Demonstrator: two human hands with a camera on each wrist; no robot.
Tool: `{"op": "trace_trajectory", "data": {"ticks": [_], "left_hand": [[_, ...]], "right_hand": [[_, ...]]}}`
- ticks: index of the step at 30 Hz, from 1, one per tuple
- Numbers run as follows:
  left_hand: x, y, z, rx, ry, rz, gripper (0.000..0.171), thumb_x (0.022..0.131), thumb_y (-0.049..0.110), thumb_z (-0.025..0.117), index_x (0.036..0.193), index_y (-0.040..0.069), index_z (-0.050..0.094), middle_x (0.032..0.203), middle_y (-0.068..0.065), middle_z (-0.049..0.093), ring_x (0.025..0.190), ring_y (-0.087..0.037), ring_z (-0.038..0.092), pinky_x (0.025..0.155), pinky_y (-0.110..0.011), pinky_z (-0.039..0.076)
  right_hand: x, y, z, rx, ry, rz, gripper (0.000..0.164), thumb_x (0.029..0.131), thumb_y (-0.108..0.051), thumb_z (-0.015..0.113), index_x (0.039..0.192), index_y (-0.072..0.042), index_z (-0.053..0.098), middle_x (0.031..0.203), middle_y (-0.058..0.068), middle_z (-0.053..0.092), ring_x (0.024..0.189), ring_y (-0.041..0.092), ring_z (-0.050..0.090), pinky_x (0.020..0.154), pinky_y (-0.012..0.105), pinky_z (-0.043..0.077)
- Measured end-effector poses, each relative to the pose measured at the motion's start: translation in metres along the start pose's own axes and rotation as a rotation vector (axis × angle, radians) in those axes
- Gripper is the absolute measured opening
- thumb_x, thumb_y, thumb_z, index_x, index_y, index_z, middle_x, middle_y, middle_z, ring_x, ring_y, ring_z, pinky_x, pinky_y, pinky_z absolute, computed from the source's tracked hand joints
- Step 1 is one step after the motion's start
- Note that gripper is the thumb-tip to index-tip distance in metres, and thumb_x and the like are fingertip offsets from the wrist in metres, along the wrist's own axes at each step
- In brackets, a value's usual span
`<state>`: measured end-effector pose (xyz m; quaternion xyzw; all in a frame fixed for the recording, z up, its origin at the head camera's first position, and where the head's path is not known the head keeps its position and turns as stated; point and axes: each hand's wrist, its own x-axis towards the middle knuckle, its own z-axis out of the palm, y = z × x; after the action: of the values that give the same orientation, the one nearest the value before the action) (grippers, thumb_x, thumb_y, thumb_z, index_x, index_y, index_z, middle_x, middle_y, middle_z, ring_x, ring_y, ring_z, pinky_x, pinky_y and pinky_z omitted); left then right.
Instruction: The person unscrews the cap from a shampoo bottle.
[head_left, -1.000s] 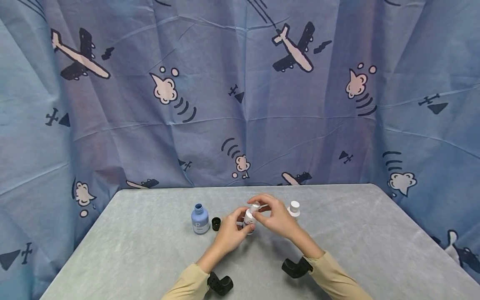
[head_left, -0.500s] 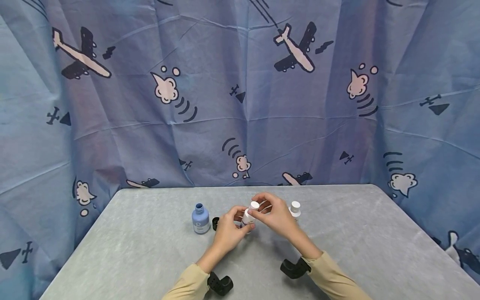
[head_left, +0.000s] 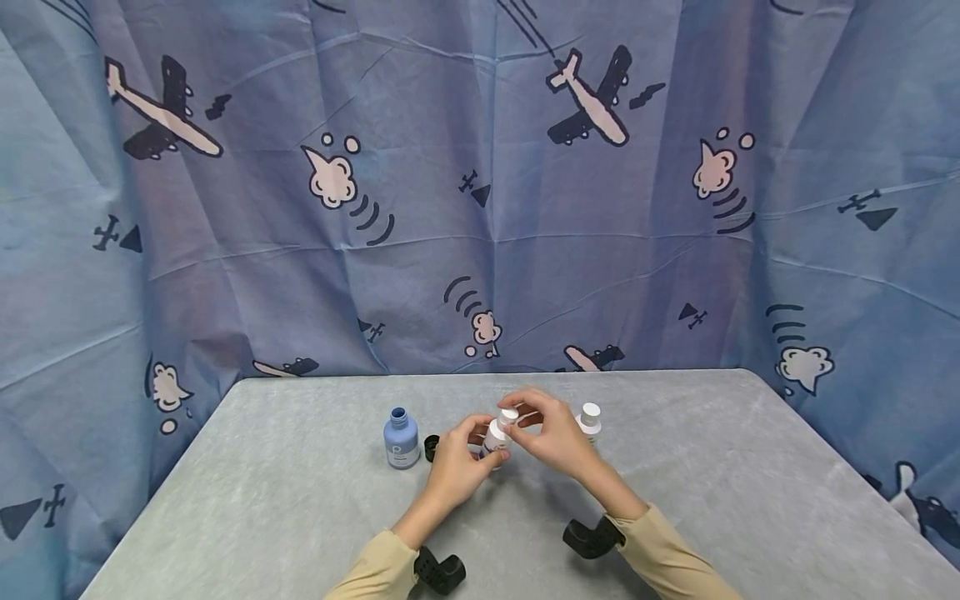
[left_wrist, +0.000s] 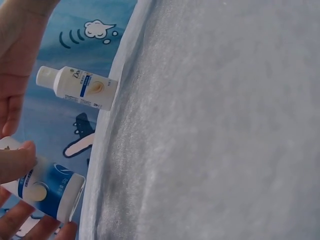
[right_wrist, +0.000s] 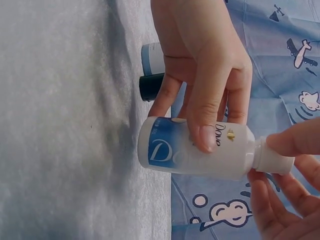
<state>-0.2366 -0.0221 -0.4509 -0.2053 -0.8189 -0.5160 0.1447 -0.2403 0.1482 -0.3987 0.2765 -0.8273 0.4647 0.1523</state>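
Sleeves, two, tan (head_left: 378, 567), each with a black wrist mount (head_left: 441, 571) beside the cuff, at the near side of the table.

Left hand (head_left: 455, 460): thumb on the front, fingers behind, gripping the held bottle's body.

Right hand (head_left: 553, 431): thumb and fingers pinching the white cap (right_wrist: 276, 162) of the same bottle.

Held bottle (right_wrist: 232, 155), white with blue panel: between the hands, near the middle of the table, top leaning slightly toward the right hand. Cap at the neck; contents hidden. Whether the base touches the table, cannot tell.

Black cap (head_left: 431, 447): on the table, between the left hand and the blue bottle, partly hidden by that hand.

Blue bottle (head_left: 401, 439): upright, mouth uncapped; contents not visible.

Second white bottle (head_left: 590, 419): upright beyond the right hand, white cap on; contents hidden.

Table (head_left: 300, 517), grey: surface reaching broadly to both sides; far edge straight, behind the bottles, corners rounded.

Curtain (head_left: 420, 100), blue, printed with aeroplanes: behind the far edge.

By view: right wrist gives the "Dove" lettering on the held bottle; left wrist gives the second bottle's label, blue band and cream swirl, mostly covered by the right hand from the head; only the head shows the blue bottle's mouth.
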Motion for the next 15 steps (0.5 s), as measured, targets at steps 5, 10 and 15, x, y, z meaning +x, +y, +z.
{"op": "trace_trajectory", "data": {"ticks": [5,10,15], "left_hand": [[-0.0009,-0.0001,0.0003,0.008,-0.005,0.001,0.04,0.078,0.016,0.079,0.113,0.006,0.063,0.095,-0.01,0.072,0.085,-0.021,0.069,0.068,-0.025,0.056],[-0.0011,0.001,0.0012,0.016,0.015,-0.003,0.039,0.075,0.015,0.081,0.109,0.009,0.065,0.091,-0.008,0.073,0.081,-0.02,0.069,0.07,-0.026,0.055],[-0.0009,0.0017,0.0017,0.035,0.039,-0.013,0.038,0.072,0.019,0.083,0.105,0.012,0.066,0.089,-0.005,0.072,0.08,-0.018,0.068,0.072,-0.026,0.054]], "right_hand": [[-0.0005,0.0004,-0.0003,0.009,-0.024,-0.031,0.035,0.08,0.004,0.069,0.114,-0.004,0.064,0.112,0.014,0.067,0.092,0.027,0.067,0.08,0.038,0.057],[-0.0003,0.001,0.0006,-0.028,-0.019,0.011,0.038,0.082,-0.007,0.073,0.118,-0.006,0.062,0.111,0.01,0.067,0.094,0.025,0.065,0.081,0.036,0.057],[-0.0001,0.0012,0.0012,-0.057,0.014,0.122,0.036,0.08,-0.02,0.077,0.113,-0.011,0.065,0.099,0.007,0.067,0.08,0.015,0.064,0.07,0.028,0.056]]}}
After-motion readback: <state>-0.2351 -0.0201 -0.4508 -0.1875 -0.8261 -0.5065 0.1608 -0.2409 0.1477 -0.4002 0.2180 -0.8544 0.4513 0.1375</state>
